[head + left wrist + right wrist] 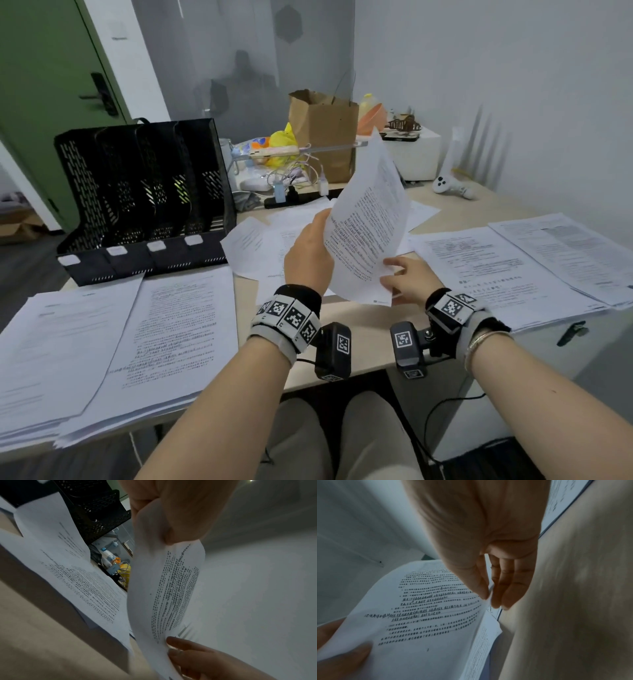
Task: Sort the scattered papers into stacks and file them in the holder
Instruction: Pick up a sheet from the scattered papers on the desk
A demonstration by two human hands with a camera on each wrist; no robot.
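A printed sheet (pixel 368 226) stands tilted above the desk's middle. My left hand (pixel 310 255) grips its left edge, the thumb on the printed face (pixel 358 654). My right hand (pixel 404 277) pinches the sheet's lower right corner between thumb and straight fingers (pixel 489 596). The sheet (pixel 173 591) also fills the left wrist view. Loose papers (pixel 260 246) lie scattered under it. The black mesh holder (pixel 144 198), with several slots, stands at the back left. Two paper stacks (pixel 102 346) lie at the front left and two more stacks (pixel 520 260) at the right.
Behind the papers stand a brown paper bag (pixel 323 130), tangled cables and small bottles (pixel 291 178), a white box (pixel 416 154) and a white controller (pixel 452 186). A bare strip of desk (pixel 363 329) runs along the front edge. A green door (pixel 51 85) is at the left.
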